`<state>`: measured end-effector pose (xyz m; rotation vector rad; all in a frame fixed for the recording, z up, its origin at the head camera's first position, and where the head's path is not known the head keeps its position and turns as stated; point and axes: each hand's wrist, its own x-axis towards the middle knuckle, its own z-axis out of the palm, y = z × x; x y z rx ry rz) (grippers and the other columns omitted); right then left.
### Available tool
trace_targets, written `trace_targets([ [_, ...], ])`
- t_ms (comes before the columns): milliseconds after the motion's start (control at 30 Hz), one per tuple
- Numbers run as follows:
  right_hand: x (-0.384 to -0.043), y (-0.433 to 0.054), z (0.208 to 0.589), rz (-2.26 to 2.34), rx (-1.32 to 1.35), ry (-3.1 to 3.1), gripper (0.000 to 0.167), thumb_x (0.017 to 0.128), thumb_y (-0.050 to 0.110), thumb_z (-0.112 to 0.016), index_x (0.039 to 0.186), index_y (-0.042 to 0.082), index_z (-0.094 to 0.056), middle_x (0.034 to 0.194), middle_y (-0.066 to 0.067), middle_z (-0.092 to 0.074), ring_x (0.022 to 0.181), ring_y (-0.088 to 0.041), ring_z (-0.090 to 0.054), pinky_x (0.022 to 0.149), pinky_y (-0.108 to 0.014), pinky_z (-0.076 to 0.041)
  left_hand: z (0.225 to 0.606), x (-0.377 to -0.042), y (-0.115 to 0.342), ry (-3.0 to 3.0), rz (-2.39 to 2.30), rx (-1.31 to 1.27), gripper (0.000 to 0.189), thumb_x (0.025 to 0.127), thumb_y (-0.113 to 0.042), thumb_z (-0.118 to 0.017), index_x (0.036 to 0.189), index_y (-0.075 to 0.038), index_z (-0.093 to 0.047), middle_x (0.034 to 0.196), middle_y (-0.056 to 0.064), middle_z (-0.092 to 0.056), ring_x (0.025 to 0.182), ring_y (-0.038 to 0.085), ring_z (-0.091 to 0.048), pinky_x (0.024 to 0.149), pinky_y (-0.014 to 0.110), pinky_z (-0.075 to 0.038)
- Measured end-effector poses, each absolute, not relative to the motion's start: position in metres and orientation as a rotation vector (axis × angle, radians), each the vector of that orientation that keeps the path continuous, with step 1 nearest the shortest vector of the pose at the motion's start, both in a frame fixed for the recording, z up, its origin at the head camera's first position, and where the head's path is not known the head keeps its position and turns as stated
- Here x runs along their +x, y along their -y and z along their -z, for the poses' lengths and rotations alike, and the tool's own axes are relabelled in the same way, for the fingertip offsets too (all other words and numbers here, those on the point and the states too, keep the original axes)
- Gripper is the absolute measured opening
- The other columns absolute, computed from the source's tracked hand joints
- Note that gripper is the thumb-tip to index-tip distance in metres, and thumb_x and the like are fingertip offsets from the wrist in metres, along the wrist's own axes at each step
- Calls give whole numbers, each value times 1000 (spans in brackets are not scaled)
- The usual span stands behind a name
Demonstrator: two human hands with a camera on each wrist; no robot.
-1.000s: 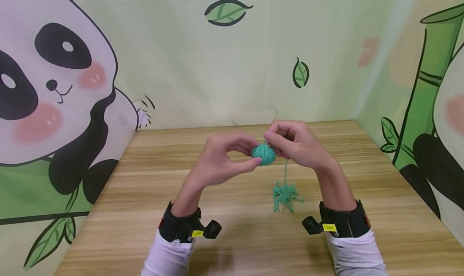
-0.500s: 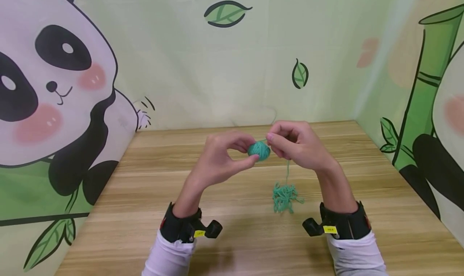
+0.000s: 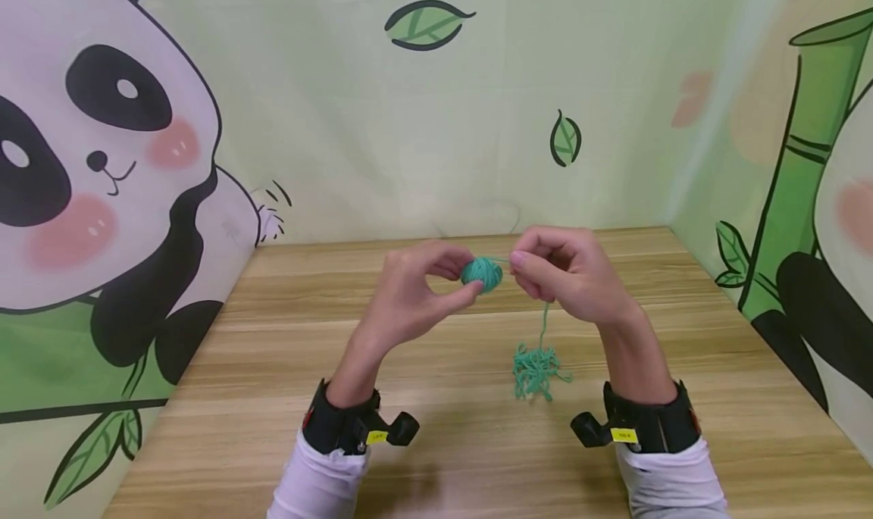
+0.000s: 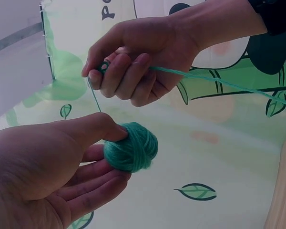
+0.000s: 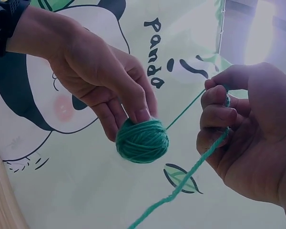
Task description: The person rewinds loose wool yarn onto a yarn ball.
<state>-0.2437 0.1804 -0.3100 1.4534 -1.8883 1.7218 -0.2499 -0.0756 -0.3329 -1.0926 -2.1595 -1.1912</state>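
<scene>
A small teal ball of yarn (image 3: 483, 273) is held above the table between the thumb and fingers of my left hand (image 3: 416, 292). To its right, my right hand (image 3: 573, 273) pinches the yarn strand (image 5: 185, 113) between thumb and forefinger, its other fingers curled around it. A short taut length runs from the ball to that pinch, as the right wrist view shows. Below the right hand the strand (image 3: 544, 326) drops to a loose, crinkled heap of the same yarn (image 3: 536, 371) on the table. In the left wrist view the wound ball (image 4: 132, 147) shows crossing wraps.
The wooden table (image 3: 273, 428) reaches back to a fabric backdrop (image 3: 327, 125) printed with pandas, leaves and bamboo. Each wrist wears a black strap with a small camera, on the left (image 3: 341, 428) and on the right (image 3: 648, 417).
The ball and left hand have shifted slightly left and up. My right hand has moved a little right, so the strand between ball and fingers is longer. The heap stays in place.
</scene>
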Motion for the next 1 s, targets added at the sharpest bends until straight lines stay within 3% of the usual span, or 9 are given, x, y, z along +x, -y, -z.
trace_targets([
  [233, -246, -183, 312, -1693, 1548, 1923, 21, 113, -1, -60, 96, 2, -71, 67, -6, -51, 53, -16, -44, 43, -28, -36, 334, -251, 75, 2098, 1250, -990, 25, 94, -6, -91, 115, 1, -81, 108, 14, -86, 94, 25, -87, 90, 30, -73],
  [467, -245, -182, 313, -1646, 1590, 2011, 26, 106, -14, -57, 99, 5, -73, 67, -5, -53, 53, -15, -44, 43, -25, -35, 333, -249, 73, 1985, 1401, -887, 26, 95, -5, -91, 118, 2, -80, 109, 15, -86, 96, 27, -86, 93, 30, -72],
  [633, -246, -179, 315, -1577, 1598, 2096, 28, 105, -15, -59, 100, 8, -75, 68, -4, -55, 53, -14, -46, 43, -24, -36, 332, -248, 73, 1900, 1522, -827, 28, 95, -2, -90, 120, 4, -79, 113, 17, -86, 98, 28, -86, 95, 31, -72],
  [1000, -251, -177, 317, -1492, 1598, 2225, 28, 106, -11, -61, 101, 10, -78, 70, -3, -57, 55, -11, -48, 46, -23, -37, 327, -244, 73, 1729, 1779, -857, 28, 95, 7, -82, 122, 13, -74, 114, 34, -81, 101, 7, -83, 97, 28, -71],
])
